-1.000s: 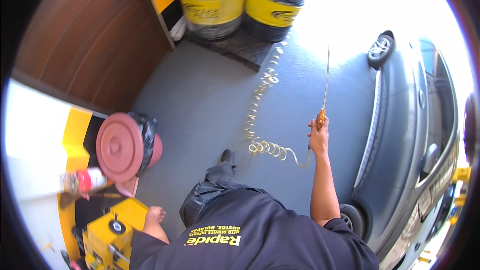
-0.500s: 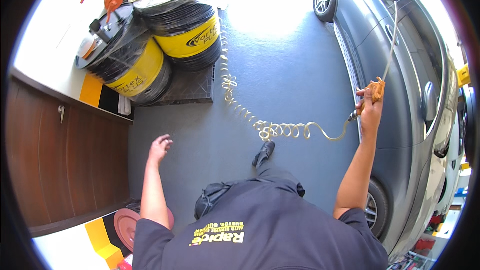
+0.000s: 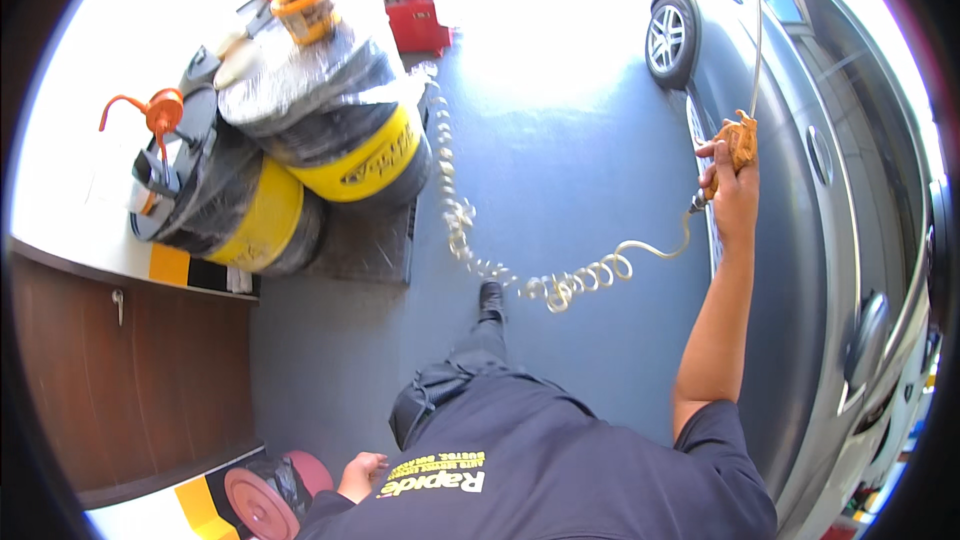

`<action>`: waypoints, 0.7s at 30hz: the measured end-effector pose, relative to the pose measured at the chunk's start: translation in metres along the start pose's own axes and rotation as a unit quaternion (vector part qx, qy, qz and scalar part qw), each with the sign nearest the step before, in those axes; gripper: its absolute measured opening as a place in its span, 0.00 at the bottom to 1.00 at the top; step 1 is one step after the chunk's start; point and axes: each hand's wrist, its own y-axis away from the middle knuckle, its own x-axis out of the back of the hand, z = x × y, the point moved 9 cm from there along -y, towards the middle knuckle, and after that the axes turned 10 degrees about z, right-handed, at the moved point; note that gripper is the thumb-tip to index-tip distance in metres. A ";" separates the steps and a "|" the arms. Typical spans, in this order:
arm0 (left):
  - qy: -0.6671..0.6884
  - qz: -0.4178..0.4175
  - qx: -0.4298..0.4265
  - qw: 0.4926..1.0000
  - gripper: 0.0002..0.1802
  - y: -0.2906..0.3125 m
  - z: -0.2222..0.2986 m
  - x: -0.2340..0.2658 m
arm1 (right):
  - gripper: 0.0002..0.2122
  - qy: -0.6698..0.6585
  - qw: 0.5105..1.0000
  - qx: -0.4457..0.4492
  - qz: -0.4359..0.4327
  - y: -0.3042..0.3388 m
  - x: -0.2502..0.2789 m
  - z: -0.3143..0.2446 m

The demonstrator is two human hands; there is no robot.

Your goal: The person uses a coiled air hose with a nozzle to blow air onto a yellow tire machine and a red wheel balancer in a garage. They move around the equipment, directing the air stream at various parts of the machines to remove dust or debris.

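Note:
My right hand (image 3: 733, 188) is wrapped round an orange air blow gun (image 3: 741, 143), held out beside a dark grey car (image 3: 790, 270). A long thin pale nozzle tube (image 3: 757, 35) runs from the gun toward the far end of the car. From the gun's back end, a clear yellowish coiled air hose (image 3: 603, 272) loops across the floor, passing my black shoe (image 3: 491, 300). Low at my left side hangs my left hand (image 3: 361, 475), holding nothing I can see, its fingers loosely bent and partly apart.
Two plastic-wrapped black and yellow drums (image 3: 365, 165) stand on a dark pallet (image 3: 365, 252) at the left. An orange bucket (image 3: 306, 8) sits on the farther drum. Beyond is a red box-like unit (image 3: 418, 24). Brown cabinet doors (image 3: 150, 370) and a reddish round bin (image 3: 262, 502) are nearer me.
I have stepped forward along the car, so the drums look nearer and the red unit shows more. My left hand has swung back to my side. My right hand still grips the blow gun.

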 end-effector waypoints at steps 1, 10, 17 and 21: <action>0.022 0.016 0.000 1.000 0.19 -0.008 0.029 0.008 | 0.15 -0.004 1.000 0.002 -0.003 -0.030 -0.012 0.004; 0.116 0.041 -0.345 0.930 0.20 0.004 0.567 0.076 | 0.23 -0.040 0.995 0.093 0.006 -0.296 -0.074 -0.023; 0.148 0.056 -0.424 0.892 0.21 0.106 0.841 0.079 | 0.22 -0.227 0.948 0.207 0.085 -0.484 -0.043 -0.044; 0.153 0.069 -0.347 0.923 0.20 0.030 0.874 0.057 | 0.23 -0.298 0.939 0.166 0.039 -0.602 -0.105 -0.001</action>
